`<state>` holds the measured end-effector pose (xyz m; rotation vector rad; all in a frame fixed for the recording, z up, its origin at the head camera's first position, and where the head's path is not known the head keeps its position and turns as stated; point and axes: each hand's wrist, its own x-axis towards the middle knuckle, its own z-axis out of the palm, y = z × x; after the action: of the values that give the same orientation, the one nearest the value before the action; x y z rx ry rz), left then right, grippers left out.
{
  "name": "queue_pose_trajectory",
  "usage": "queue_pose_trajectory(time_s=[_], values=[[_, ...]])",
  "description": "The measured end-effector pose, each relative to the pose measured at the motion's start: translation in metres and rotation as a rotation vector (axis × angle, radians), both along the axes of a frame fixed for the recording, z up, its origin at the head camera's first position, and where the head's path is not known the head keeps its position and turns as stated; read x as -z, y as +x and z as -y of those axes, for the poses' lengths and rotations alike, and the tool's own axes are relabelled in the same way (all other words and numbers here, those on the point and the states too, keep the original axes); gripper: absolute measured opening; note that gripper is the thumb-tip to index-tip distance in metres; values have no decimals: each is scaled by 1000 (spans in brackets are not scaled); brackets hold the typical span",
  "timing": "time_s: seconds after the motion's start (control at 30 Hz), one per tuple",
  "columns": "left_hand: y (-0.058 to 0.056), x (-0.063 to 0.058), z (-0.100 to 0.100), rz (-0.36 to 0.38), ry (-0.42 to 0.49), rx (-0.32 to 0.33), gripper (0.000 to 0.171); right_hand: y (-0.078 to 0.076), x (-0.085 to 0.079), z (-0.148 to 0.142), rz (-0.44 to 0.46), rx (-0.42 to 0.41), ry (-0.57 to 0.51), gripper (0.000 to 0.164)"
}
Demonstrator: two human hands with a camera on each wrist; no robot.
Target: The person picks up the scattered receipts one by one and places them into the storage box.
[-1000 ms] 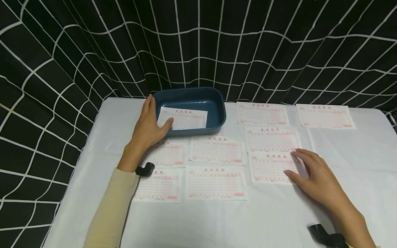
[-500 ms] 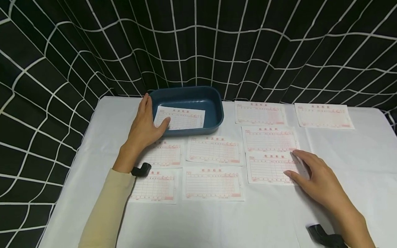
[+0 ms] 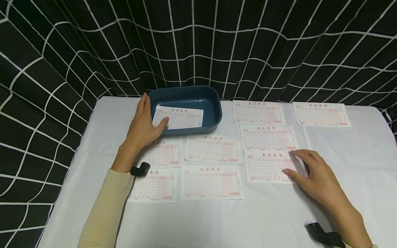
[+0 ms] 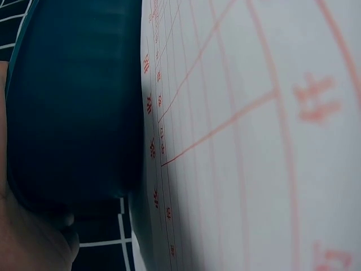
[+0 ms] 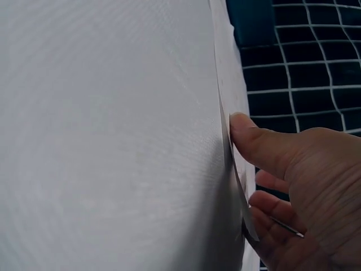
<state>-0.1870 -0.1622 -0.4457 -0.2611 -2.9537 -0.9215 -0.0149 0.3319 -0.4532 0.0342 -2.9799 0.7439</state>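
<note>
Firstly, one blue bin (image 3: 211, 113), set on the white tabletop (image 3: 201, 220) before a dark backdrop (image 3: 186, 43) with white grid lines; bearings follow from the bin. One printed slip (image 3: 183, 117), inside it, lying toward 7 o'clock. Left hand (image 3: 140, 126), at 9 o'clock: unclenched, straight fingers laid along the bin's side, thumb reaching over its 8 o'clock corner. Right hand (image 3: 317, 177), at 4 o'clock: fingers loosely curved, thumb tip touching the nearer form (image 3: 263, 168); whether it pinches the paper cannot be told. One matching form (image 3: 268, 137), just beside that one at its 12 o'clock. Four receipts (image 3: 212, 184), two at 5 o'clock, two at 7, partly under the left arm. Two outlying sheets (image 3: 258, 113), both at 3 o'clock.
</note>
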Motion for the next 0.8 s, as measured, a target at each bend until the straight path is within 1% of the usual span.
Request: queue_pose_trajectory(time_s=[0.23, 0.43, 0.63, 0.8], values=[[1, -1, -1, -3, 2, 4, 101, 0, 0, -2, -6, -15, -18, 67], [2, -2, 0, -8, 6, 2, 102, -1, 2, -3, 4, -27, -16, 69], [1, 0, 0, -16, 9, 8, 101, 0, 0, -5, 53, -43, -5, 75], [0, 0, 0, -21, 4, 9, 101, 4, -5, -3, 86, -38, 51, 76]])
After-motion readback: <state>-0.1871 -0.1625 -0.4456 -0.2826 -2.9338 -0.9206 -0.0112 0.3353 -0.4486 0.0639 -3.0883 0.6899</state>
